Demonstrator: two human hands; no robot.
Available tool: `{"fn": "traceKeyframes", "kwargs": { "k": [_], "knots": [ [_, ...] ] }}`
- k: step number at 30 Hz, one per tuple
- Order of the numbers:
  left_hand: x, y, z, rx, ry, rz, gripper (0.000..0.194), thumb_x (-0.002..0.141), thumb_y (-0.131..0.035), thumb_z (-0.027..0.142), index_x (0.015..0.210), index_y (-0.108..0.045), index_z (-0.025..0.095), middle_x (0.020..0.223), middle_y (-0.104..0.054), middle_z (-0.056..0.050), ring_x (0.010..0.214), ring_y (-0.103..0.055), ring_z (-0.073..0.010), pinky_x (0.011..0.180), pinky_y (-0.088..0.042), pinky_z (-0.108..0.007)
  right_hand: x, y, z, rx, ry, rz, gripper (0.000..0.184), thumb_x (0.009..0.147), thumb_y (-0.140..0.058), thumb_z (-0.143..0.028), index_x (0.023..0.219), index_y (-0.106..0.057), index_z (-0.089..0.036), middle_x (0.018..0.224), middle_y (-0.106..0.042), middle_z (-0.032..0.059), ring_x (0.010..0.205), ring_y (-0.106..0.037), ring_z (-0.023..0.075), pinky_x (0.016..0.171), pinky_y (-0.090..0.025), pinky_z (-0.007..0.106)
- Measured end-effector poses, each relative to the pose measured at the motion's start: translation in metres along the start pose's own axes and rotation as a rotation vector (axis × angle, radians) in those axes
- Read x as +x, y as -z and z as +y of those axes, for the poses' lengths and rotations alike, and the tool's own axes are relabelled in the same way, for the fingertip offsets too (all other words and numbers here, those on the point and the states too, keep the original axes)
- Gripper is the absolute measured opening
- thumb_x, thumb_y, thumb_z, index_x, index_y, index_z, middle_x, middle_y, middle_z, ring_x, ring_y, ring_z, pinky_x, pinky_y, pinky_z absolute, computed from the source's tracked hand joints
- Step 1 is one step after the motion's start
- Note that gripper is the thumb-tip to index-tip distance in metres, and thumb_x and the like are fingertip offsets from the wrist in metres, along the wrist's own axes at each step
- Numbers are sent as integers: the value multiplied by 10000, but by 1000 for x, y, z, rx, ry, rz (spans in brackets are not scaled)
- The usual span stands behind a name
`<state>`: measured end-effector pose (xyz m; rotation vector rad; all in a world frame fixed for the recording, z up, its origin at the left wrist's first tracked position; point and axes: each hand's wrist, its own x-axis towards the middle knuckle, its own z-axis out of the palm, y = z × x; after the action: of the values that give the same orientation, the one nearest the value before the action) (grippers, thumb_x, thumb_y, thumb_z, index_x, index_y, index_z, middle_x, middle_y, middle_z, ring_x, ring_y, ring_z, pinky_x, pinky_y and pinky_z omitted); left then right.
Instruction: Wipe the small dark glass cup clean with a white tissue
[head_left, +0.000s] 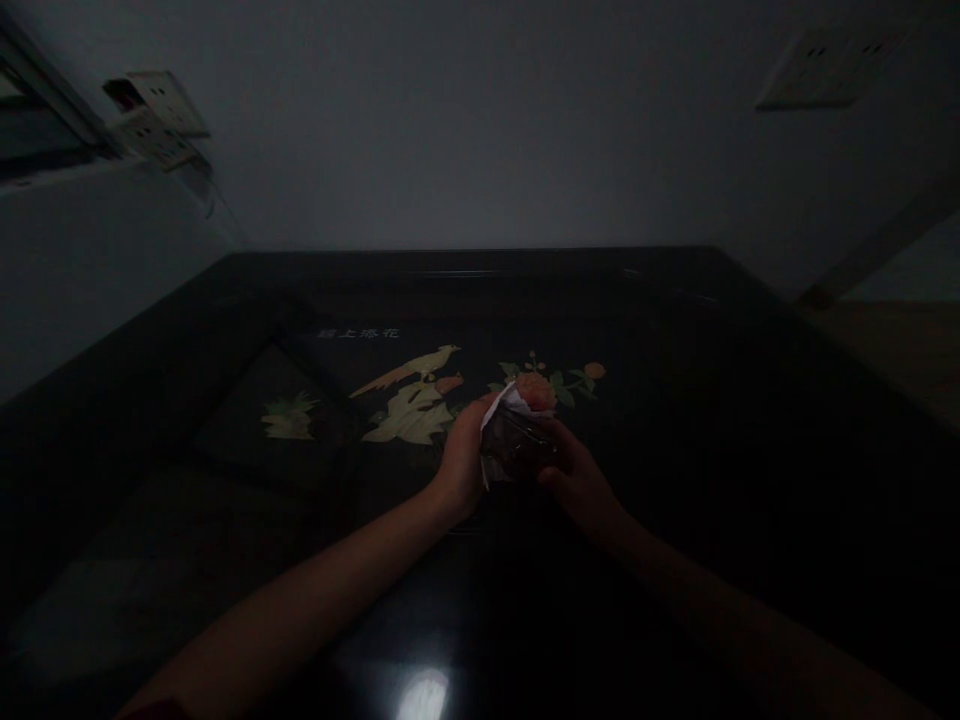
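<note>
Over the middle of a dark glossy table [660,560], both of my hands meet around a small dark, shiny object [519,440]. Its kind is too dim to make out. A thin white sheet [495,402], paper or cloth, lies along its left and upper sides. My left hand [465,452] is closed on the sheet and presses it to the object, its fingers mostly hidden behind. From the right, my right hand [574,470] grips the object with the thumb in front and the fingers behind.
The tabletop bears a coloured bird picture [412,372], flowers and pale written characters [358,333]. A pale wall [480,130] rises behind the table. Sockets [169,105] are at the left, with another socket plate [821,70] at the right. A window [37,115] shows at far left.
</note>
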<state>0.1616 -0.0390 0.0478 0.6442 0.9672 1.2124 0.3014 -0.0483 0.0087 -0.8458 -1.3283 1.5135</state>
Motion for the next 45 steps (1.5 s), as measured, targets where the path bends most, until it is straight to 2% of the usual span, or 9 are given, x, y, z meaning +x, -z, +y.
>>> {"fn": "traceKeyframes", "kwargs": {
  "k": [8, 12, 17, 22, 26, 29, 36, 39, 45],
  "knots": [
    [-9, 1, 10, 546, -386, -91, 389, 908, -378, 421, 928, -652, 146, 937, -683, -83, 849, -622, -217, 766, -457, -309, -1, 1, -3, 3, -37, 14, 657, 563, -765, -622, 1024, -516, -225, 980, -682, 70, 944, -649, 269, 812, -512, 374],
    [-13, 1, 10, 815, -711, -180, 400, 959, -288, 357, 1024, -633, 166, 1117, -655, -109, 1062, -578, -222, 910, -413, -340, -1, -1, -1, -11, -27, 52, 619, 548, -794, -571, 979, -523, -219, 886, -665, 36, 862, -637, 240, 764, -509, 345],
    [-15, 3, 10, 955, -953, -304, 384, 965, -275, 315, 1042, -627, 182, 1110, -666, -99, 1076, -576, -214, 976, -389, -387, -2, -3, -2, -36, 0, 65, 550, 572, -788, -496, 983, -533, -235, 887, -653, 26, 840, -613, 233, 734, -503, 340],
    [-16, 3, 11, 756, -791, -250, 424, 961, -293, 379, 986, -667, 181, 1067, -681, -94, 1030, -600, -215, 945, -407, -350, -3, -1, -2, -24, -20, 46, 553, 545, -790, -556, 914, -540, -229, 825, -641, 15, 799, -614, 222, 695, -499, 322],
    [-13, 0, 7, 493, -497, -125, 431, 889, -414, 482, 880, -691, 152, 966, -699, -98, 899, -627, -235, 821, -459, -328, -4, 1, -3, -49, -45, 15, 585, 543, -781, -595, 912, -523, -221, 808, -644, 12, 760, -627, 215, 672, -495, 315],
    [-8, -1, 3, 269, -302, -46, 350, 833, -482, 422, 856, -685, 138, 904, -705, -79, 844, -628, -220, 766, -472, -306, -4, 1, -4, -58, -50, 11, 602, 535, -781, -606, 920, -516, -226, 828, -654, 17, 787, -640, 227, 675, -505, 319],
    [1, -2, 6, -18, 184, -43, 288, 784, -484, 362, 809, -664, 139, 673, -667, -55, 618, -619, -185, 525, -447, -259, 0, -2, -8, -17, 2, -24, 711, 556, -757, -643, 1090, -527, -235, 1090, -668, 86, 1050, -623, 293, 869, -505, 395],
    [1, -2, 12, 78, 132, -43, 296, 787, -502, 371, 859, -678, 144, 743, -687, -57, 645, -625, -187, 529, -444, -255, 0, -2, -8, -12, -13, -27, 719, 547, -762, -643, 1092, -534, -234, 1101, -669, 92, 1068, -618, 304, 887, -501, 406],
    [-8, -4, 21, 549, -260, -128, 360, 886, -397, 365, 920, -687, 155, 836, -691, -61, 726, -614, -193, 672, -457, -287, -2, 2, -3, -22, -61, 6, 659, 525, -779, -629, 980, -544, -214, 935, -681, 59, 902, -653, 270, 781, -515, 373]
  ]
}}
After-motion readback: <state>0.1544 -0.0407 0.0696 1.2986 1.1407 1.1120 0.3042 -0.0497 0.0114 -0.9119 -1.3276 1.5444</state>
